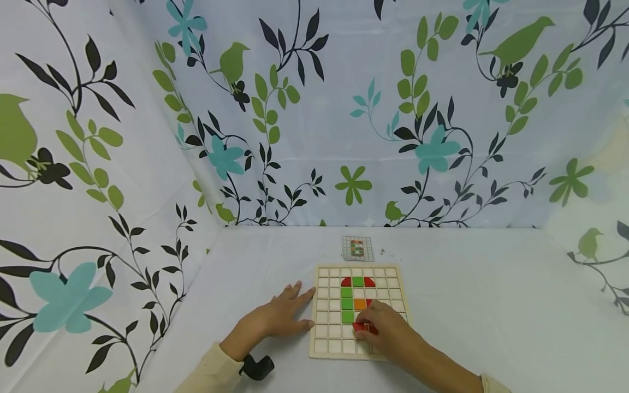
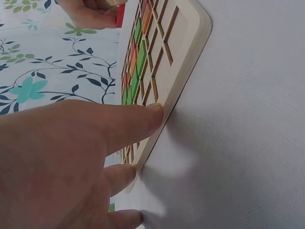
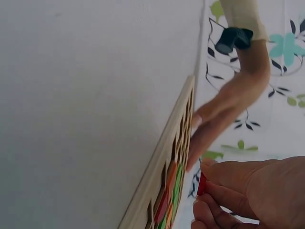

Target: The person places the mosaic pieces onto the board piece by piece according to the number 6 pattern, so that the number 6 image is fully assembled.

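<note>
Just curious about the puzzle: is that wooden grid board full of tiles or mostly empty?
Mostly empty. The wooden grid board holds only a few green, red and orange tiles in its middle columns; the other cells show bare.

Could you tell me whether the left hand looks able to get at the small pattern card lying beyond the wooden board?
Probably yes. The left hand lies flat beside the board, holding nothing, and the card sits uncovered on the table past the board's far edge. Only bare cloth lies between them.
</note>
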{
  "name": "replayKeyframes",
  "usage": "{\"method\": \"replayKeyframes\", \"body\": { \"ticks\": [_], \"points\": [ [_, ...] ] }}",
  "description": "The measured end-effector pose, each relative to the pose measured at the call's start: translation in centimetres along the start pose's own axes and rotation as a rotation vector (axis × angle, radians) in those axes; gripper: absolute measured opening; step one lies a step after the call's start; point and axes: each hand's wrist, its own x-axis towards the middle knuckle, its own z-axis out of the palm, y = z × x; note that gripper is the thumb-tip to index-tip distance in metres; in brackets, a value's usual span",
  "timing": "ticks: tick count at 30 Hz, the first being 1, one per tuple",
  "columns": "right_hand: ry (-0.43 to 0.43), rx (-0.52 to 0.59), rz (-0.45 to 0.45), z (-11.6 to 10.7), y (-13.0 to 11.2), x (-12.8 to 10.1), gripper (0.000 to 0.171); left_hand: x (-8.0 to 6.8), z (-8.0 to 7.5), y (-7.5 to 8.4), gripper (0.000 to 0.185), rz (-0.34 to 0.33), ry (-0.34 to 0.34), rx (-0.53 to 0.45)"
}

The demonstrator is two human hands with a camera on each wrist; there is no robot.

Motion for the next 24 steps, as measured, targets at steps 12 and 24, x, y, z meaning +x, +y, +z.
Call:
{"method": "replayKeyframes", "body": {
  "ticks": [12,24],
  "points": [
    [-0.044,-0.071,-0.091,2.4,-1.4,1.4,0.011,-0.3,-0.1,-0.1,0.075,0.002,0.002,-0.025],
    [-0.020,-0.165,-0.121,2.3,-1.5,1.4,0.015,-0.2,-0.1,-0.1,0.076,0.005,0.008,-0.013]
  ]
}}
